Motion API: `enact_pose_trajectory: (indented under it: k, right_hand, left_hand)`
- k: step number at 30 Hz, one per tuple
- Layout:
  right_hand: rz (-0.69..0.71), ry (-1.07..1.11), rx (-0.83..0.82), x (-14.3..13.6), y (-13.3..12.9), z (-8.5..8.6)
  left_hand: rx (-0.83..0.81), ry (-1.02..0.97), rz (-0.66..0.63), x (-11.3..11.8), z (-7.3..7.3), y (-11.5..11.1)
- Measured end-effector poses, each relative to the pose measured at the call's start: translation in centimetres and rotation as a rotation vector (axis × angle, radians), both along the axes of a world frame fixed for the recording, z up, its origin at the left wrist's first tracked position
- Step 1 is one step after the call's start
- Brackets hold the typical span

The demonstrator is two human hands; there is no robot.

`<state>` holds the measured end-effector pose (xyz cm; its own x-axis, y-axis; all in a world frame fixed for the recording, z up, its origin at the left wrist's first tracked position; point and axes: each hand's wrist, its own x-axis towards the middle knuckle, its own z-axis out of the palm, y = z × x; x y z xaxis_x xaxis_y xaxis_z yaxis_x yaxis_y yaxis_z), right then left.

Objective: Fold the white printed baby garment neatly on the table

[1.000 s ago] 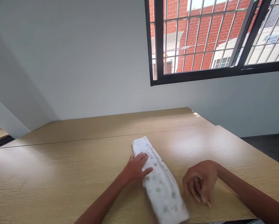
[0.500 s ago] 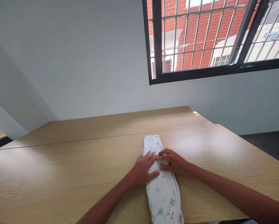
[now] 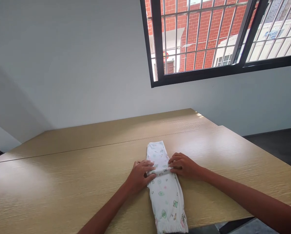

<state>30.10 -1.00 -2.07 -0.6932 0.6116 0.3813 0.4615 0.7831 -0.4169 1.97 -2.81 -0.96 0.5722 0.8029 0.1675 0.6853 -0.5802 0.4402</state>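
A pair of white children's pants (image 3: 166,198) with small green and pink prints lies folded into a long strip, its gathered elastic end toward me. Across its middle runs a raised crosswise ridge of cloth. My left hand (image 3: 140,175) pinches this ridge at the left edge, thumb nearer me and fingers beyond. At the right edge my right hand (image 3: 183,165) has the same ridge between thumb and fingers. The far end of the strip lies flat on the table.
The light wooden table (image 3: 74,182) has a seam running across it toward the back. Behind it stands a pale wall (image 3: 87,65) with a barred, black-framed window (image 3: 196,73). Dark floor (image 3: 277,144) shows beyond the table's right edge.
My left hand has slid off the top of the pants to their left edge, and my right hand sits at the right edge. A crosswise ridge now shows between them. The view has shifted slightly.
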Motion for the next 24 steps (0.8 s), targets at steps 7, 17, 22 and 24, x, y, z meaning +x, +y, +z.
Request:
enact_pose_trajectory:
  k: [7,17,22,24]
  right_hand:
    - [-0.011,0.321,-0.319,-0.6,-2.2,3.9]
    - [-0.066,0.581,-0.745,-1.4,-0.6,8.8]
    - [-0.364,0.41,-0.488,0.3,3.2,2.2]
    - [-0.396,0.414,-0.401,0.8,3.2,1.4]
  left_hand:
    - [-0.136,-0.326,0.001,0.0,4.1,-1.7]
    - [-0.566,-0.606,-0.007,0.2,9.3,0.7]
    - [-0.208,-0.302,0.125,-0.5,2.8,3.6]
    - [-0.013,-0.257,0.082,-0.3,1.3,3.2]
